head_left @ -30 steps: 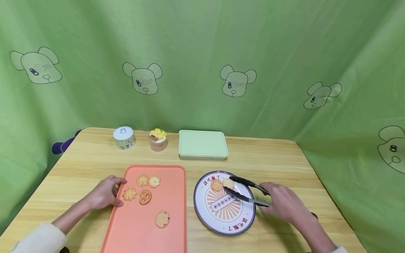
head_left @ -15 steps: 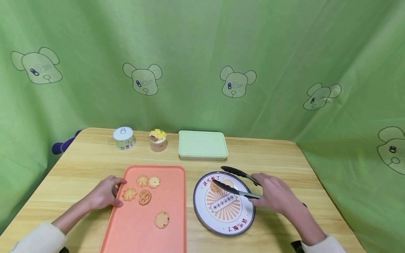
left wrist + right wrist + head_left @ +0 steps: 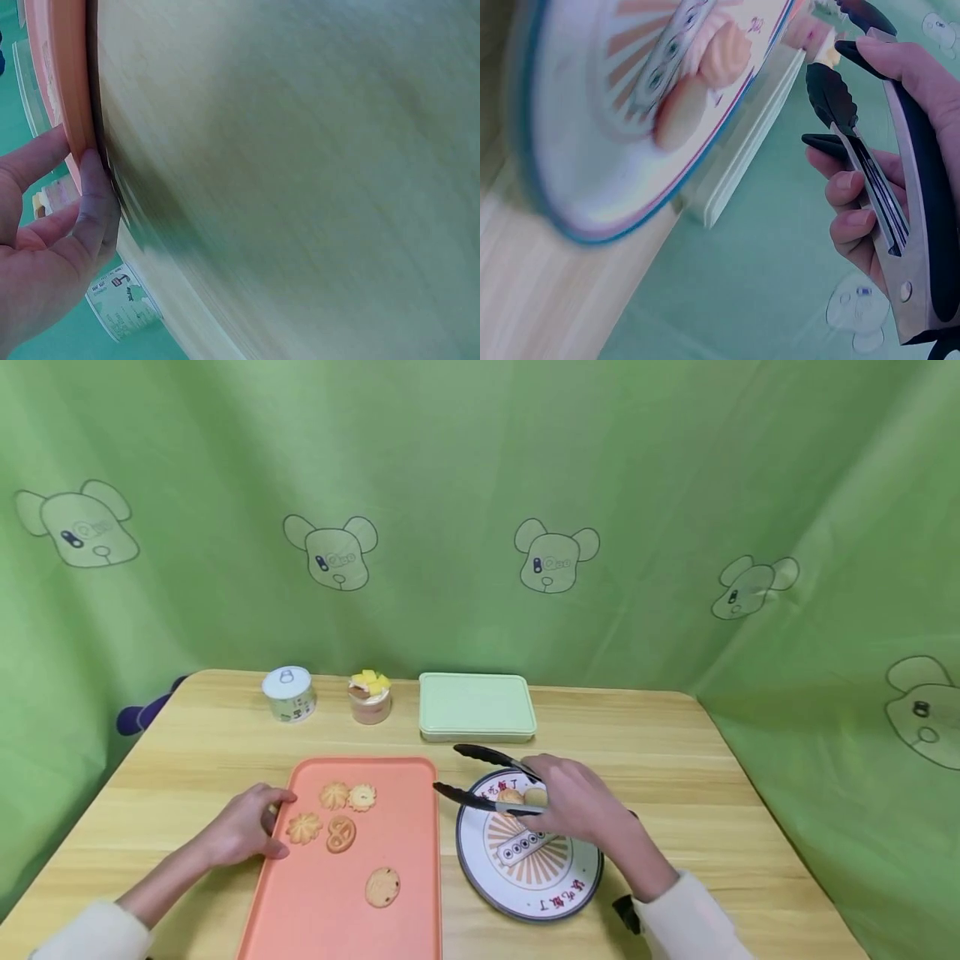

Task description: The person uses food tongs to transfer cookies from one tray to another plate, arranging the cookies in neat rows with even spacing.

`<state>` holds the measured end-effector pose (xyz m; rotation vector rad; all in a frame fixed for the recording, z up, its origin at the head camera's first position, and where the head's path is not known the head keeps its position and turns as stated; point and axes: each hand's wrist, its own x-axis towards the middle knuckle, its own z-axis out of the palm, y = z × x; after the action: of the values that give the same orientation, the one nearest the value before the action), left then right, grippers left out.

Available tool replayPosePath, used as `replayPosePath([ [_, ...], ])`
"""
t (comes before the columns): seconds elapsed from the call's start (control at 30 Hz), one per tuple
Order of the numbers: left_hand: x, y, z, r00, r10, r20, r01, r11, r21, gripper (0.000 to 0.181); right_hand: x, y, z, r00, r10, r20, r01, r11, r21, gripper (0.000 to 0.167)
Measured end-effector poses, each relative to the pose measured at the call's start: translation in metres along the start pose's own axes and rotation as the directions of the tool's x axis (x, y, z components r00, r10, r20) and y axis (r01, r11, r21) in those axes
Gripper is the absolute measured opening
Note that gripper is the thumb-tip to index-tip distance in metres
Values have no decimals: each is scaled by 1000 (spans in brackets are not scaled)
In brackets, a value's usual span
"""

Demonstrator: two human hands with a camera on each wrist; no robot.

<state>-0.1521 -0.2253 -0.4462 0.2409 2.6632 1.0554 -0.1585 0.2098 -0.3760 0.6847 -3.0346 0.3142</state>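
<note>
My left hand (image 3: 243,827) pinches the left rim of a coral tray (image 3: 337,918); the left wrist view shows thumb and fingers about that edge. On the tray lie a pretzel-shaped cookie (image 3: 341,834), a round cookie (image 3: 382,887) with dark specks, and several scalloped ones. My right hand (image 3: 581,802) grips black-tipped tongs (image 3: 495,806), spread with nothing between their tips. The tongs reach over the far side of a patterned round plate (image 3: 480,860) toward the tray's right edge. A swirled cookie (image 3: 726,56) and a smooth round cookie (image 3: 681,112) rest on the plate, partly hidden in the head view.
Along the table's back stand a white-lidded can (image 3: 289,694), a dessert cup (image 3: 370,697) topped with yellow cubes, and a pale green lidded box (image 3: 477,707). Green curtain (image 3: 450,460) hangs behind and at the sides of the wooden table (image 3: 720,835).
My right hand has lifted the tongs off the plate's cookies and carried them left, their tips spreading wider. The left hand keeps its place on the tray. The head view has shifted slightly.
</note>
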Motion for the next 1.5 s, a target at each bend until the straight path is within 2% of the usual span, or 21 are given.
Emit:
replayPosePath([
  [0.27, 1, 1, -1, 1000, 17, 1, -17, 1000, 7, 79, 31, -27, 17, 997, -55, 60, 57, 998, -20, 76],
  [0.53, 0, 1, -1, 1000, -1, -3, 1, 1000, 8, 79, 51, -51, 35, 985, -131, 114, 138, 989, -59, 73],
  [0.93, 0, 1, -2, 1000, 2, 6, -2, 1000, 8, 78, 63, -76, 47, 976, -163, 146, 173, 983, -60, 64],
  [1.33, -1, 2, -2, 1000, 8, -2, -8, 1000, 9, 78, 66, -81, 50, 974, -166, 157, 181, 979, -88, 54],
  [1.5, 0, 1, -1, 1000, 7, -5, -7, 1000, 1, 78, 64, -80, 48, 975, -162, 149, 177, 980, -90, 55],
])
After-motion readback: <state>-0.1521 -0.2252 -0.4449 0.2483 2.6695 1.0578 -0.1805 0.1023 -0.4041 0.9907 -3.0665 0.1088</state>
